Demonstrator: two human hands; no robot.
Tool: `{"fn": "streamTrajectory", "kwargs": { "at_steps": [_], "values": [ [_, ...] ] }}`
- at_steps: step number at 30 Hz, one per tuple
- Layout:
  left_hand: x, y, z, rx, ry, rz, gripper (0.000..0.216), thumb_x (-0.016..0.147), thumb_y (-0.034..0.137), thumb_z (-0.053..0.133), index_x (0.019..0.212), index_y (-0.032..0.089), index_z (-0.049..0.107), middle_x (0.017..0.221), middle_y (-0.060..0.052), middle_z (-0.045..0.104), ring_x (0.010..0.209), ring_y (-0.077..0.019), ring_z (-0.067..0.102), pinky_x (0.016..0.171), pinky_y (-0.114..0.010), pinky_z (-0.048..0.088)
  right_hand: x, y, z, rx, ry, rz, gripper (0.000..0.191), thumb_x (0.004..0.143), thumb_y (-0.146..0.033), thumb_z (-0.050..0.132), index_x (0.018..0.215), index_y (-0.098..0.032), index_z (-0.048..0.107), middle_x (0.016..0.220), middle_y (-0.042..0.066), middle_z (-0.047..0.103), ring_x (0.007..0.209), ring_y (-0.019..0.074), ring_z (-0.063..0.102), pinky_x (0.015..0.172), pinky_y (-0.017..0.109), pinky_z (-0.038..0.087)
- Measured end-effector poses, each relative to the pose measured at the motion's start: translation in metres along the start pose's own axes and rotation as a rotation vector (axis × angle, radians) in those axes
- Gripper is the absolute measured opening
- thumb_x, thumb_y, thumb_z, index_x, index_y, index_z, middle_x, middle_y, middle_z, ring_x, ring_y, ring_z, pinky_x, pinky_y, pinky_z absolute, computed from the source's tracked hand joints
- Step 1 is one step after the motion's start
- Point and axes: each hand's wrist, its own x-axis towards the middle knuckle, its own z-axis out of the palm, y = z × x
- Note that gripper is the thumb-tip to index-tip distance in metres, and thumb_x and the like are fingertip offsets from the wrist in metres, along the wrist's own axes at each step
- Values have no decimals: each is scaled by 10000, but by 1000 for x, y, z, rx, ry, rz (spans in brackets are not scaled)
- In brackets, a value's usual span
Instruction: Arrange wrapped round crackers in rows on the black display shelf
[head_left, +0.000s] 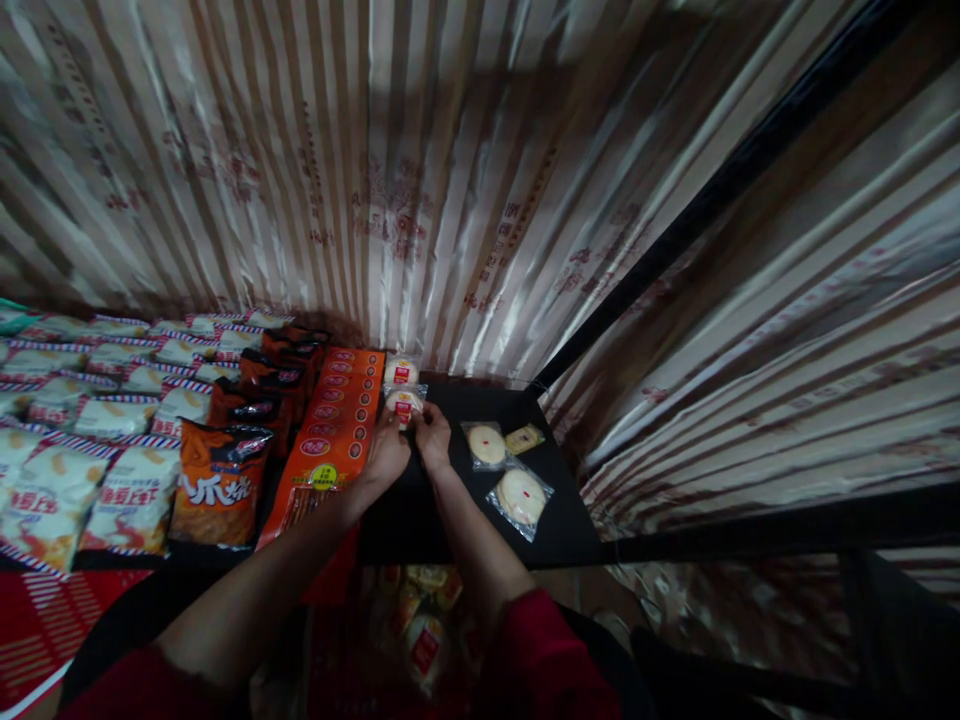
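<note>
Both hands meet at a round wrapped pastry (403, 404) with a red label, near the back of the black table (405, 510). My left hand (388, 447) grips its lower left side with closed fingers. On the lower right edge, my right hand (433, 436) pinches the clear wrapper. Just behind lies another wrapped pastry (401, 371) with the same label, partly overlapped by the held one. To the right are a round wrapped cake (487, 445) with a red dot, a similar cake (521, 497) closer to me, and a small yellowish packet (525, 438).
Left of my hands lies an orange strip of snack packs (330, 415). Orange-black snack bags (217, 490) and rows of white chip bags (127, 495) fill the left side. Below the table edge sit wrapped pastries (425, 640). A dark pole (645, 265) slants up right, before a striped sheet (420, 180).
</note>
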Motion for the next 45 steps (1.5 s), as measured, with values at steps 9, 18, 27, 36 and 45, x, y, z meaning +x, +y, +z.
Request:
{"fn": "streamTrajectory", "kwargs": {
  "at_steps": [9, 18, 27, 36, 45],
  "values": [
    [14, -4, 7, 118, -59, -22, 528, 763, 21, 423, 1276, 118, 499, 1402, -124, 443, 1344, -239, 333, 1113, -357, 297, 17, 0, 11, -48, 4, -9, 233, 776, -263, 518, 959, -192, 643, 875, 19, 686, 771, 134, 611, 743, 232, 472],
    [22, 2, 0, 141, -92, 26, 530, 766, 44, 438, 1291, 107, 480, 1426, -152, 393, 1330, -239, 352, 1113, -368, 287, 33, -2, 17, -149, 20, -44, 263, 785, -237, 539, 1015, -185, 654, 938, 40, 673, 842, 147, 602, 811, 252, 456],
    [28, 1, 0, 142, -84, 40, 589, 754, 27, 448, 1336, 114, 441, 1448, -158, 357, 1354, -267, 305, 1119, -374, 287, 42, 0, 21, -177, 38, -58, 270, 792, -245, 541, 1028, -189, 657, 927, 37, 666, 833, 147, 593, 814, 257, 455],
    [34, -2, 5, 139, -100, 28, 600, 750, 36, 451, 1345, 107, 421, 1457, -147, 347, 1362, -261, 290, 1130, -376, 264, 49, 1, 23, -230, 64, -80, 306, 794, -270, 558, 1061, -166, 667, 968, 76, 652, 883, 166, 589, 854, 275, 454],
    [35, -4, 5, 152, -91, 56, 584, 748, 41, 438, 1330, 81, 434, 1447, -161, 357, 1358, -263, 297, 1124, -381, 281, 52, -2, 23, -302, 73, -60, 315, 789, -269, 581, 1071, -163, 676, 973, 77, 639, 904, 168, 575, 888, 271, 440]
  ]
}}
